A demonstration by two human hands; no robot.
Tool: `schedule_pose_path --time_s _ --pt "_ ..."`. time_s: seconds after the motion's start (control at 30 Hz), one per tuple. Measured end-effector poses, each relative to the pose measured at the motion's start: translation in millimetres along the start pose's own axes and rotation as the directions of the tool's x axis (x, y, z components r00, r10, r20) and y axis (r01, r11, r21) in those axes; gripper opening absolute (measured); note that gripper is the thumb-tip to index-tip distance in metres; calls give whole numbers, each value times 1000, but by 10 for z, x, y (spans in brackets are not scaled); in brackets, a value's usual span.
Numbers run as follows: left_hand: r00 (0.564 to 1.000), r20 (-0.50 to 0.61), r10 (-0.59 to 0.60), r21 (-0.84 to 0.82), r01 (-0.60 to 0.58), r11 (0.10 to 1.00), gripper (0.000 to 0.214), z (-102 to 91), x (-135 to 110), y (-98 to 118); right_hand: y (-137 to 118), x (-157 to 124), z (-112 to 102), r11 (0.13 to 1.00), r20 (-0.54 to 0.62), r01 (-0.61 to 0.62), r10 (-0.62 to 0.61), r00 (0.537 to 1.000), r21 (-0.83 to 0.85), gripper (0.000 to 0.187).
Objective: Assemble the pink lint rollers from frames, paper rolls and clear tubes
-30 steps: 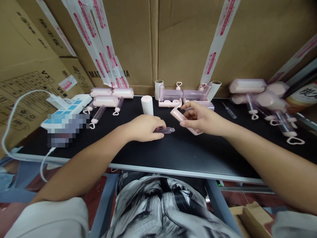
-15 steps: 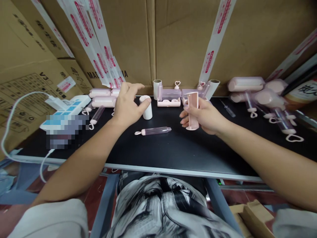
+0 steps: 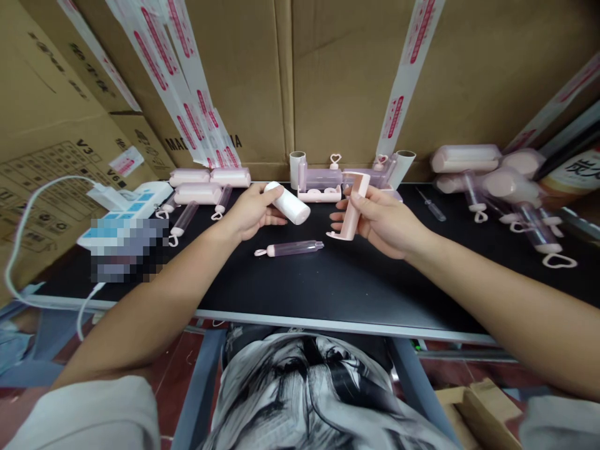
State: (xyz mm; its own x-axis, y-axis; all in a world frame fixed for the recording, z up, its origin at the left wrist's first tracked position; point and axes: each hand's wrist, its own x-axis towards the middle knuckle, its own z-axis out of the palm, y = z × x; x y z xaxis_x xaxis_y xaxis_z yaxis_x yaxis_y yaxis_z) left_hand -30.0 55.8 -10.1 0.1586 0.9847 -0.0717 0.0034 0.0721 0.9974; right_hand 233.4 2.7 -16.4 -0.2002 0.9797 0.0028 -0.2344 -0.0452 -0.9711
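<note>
My left hand [image 3: 255,212] grips a white lint roll [image 3: 291,204] between thumb and fingers, tilted with its lower end to the right. In my right hand [image 3: 384,219] is a pale pink plastic roller holder [image 3: 352,209], a curved half-shell with an end plate at top and bottom, its open side facing left. The two pieces are apart, a short gap between them. Below them on the black table lies a clear purple handle [image 3: 296,248] with a pink loop at its left end.
Several pink rollers [image 3: 197,192] and handles sit at left, near a white power strip [image 3: 124,215]. At the back stand pink holders [image 3: 319,194] and cardboard-core rolls [image 3: 297,170]. A screwdriver [image 3: 432,205] and more rollers [image 3: 466,159] lie right. Cardboard [image 3: 347,81] walls the rear.
My left hand has closed on the standing white roll, lifted it and tipped it rightward. My right hand has tilted the pink holder, its lower end swinging left.
</note>
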Motion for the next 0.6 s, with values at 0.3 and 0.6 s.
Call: schedule_pose_path --time_s 0.3,0.6 --pt "991 132 23 -84 -12 996 36 378 -292 -16 30 -115 160 1000 59 -4 3 998 21 40" --pt "955 199 219 -16 -221 975 60 486 -380 -43 68 -164 235 999 188 47 -44 981 -15 51"
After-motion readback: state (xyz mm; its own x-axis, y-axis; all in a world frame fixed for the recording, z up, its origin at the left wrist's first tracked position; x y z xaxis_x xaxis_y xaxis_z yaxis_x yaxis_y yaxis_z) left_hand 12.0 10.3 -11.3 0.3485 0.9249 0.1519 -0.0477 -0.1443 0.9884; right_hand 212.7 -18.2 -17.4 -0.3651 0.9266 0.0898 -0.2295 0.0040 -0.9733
